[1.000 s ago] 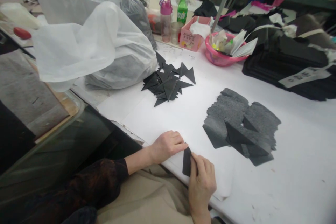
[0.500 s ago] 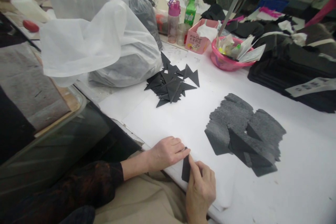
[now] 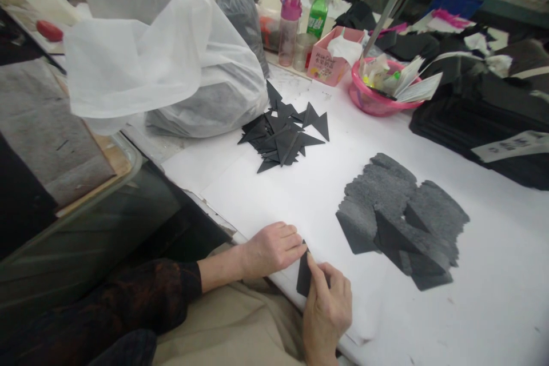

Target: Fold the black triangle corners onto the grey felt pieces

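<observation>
My view has shifted slightly since the earlier frame; the left hand (image 3: 274, 247) still pinches the far end of a black piece (image 3: 303, 277), the right hand (image 3: 328, 303) grasping its side. It lies at the table's (image 3: 240, 200) near edge, long axis oblique to that edge, pointing away from the person. Pink box (image 3: 328, 66): "Milk", remainder unclear.

A small, thin black piece (image 3: 303, 279) with a plain dark face is at the near edge of the white surface (image 3: 240, 189). Its visible part is a narrow strip with a straight side and a squared-off lower end close to that edge; its length points inward over the surface. The rest is covered, so whether it is folded or slightly lifted cannot be told.
</observation>
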A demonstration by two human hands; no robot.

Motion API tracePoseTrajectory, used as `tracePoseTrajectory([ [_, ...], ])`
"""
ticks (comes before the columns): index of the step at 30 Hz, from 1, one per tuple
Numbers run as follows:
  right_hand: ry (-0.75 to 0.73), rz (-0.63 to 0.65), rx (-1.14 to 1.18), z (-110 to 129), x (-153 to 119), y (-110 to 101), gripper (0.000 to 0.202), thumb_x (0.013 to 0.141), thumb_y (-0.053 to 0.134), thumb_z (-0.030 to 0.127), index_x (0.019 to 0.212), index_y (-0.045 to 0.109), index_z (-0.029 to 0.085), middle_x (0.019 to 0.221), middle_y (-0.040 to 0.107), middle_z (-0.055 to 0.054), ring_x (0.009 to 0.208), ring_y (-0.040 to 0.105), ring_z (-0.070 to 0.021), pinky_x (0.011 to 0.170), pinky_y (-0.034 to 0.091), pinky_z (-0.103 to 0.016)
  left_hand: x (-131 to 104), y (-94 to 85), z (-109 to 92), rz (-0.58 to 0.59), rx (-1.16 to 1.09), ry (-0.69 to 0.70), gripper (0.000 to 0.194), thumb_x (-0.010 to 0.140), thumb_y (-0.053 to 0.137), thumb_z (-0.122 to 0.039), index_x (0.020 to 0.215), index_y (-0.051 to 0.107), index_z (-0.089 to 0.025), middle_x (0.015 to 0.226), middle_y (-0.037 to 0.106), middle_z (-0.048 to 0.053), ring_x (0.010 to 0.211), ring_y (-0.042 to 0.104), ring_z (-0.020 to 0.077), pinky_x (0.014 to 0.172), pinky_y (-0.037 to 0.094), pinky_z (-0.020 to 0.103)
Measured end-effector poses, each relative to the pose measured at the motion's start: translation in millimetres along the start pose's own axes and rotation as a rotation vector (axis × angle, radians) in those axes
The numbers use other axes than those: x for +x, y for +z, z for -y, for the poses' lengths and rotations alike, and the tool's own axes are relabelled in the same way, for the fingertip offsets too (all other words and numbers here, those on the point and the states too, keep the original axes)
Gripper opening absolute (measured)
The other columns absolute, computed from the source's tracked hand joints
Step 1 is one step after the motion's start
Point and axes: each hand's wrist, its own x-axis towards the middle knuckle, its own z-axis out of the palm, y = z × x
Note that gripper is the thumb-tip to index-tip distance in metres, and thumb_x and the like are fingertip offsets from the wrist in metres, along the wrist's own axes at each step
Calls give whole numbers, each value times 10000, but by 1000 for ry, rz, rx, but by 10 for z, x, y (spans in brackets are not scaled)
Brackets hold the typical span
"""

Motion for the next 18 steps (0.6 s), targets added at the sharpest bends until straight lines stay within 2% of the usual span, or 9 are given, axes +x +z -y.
tracePoseTrajectory([
  [3, -11, 6, -8, 8, 16, -8, 323, 929, 490, 160, 1165, 670, 287, 929, 604, -66, 863, 515, -192, 790, 405, -323, -2, 4, 2, 10, -1, 0, 159, 967, 461, -137, 1014, 613, -131, 870, 627, 72, 892, 584, 193, 758, 492, 325],
  [8, -24, 3, -20, 17, 33, -20, 323, 929, 486, 154, 1166, 668, 277, 929, 606, -64, 861, 513, -190, 789, 399, -320, 5, -1, -2, -2, 8, 4, 254, 966, 470, -131, 1205, 548, -91, 909, 631, 80, 927, 582, 203, 782, 493, 333],
  [18, -17, 30, -56, 31, 34, -26, 315, 931, 493, 157, 1161, 667, 282, 948, 609, -65, 864, 504, -188, 784, 390, -319, -4, -10, -62, 12, 49, -33, 205, 957, 484, -129, 1135, 578, -88, 918, 617, 84, 911, 574, 202, 790, 496, 339],
])
